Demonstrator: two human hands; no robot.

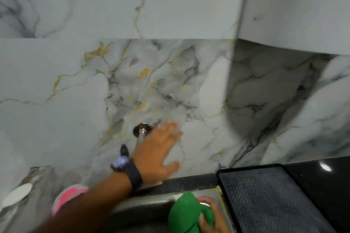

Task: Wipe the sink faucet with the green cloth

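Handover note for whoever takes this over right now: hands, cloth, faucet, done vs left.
Left hand: open, fingers spread, empty, reaching up by the wall-mounted faucet; whether it touches the faucet is unclear because of blur.
Right hand: closed on the bunched green cloth, low over the steel sink.
Black drying mat lies to the right of the sink.
Done: cloth is in hand.
Left: bring the cloth up to the faucet and wipe it; cloth is not on the faucet yet.
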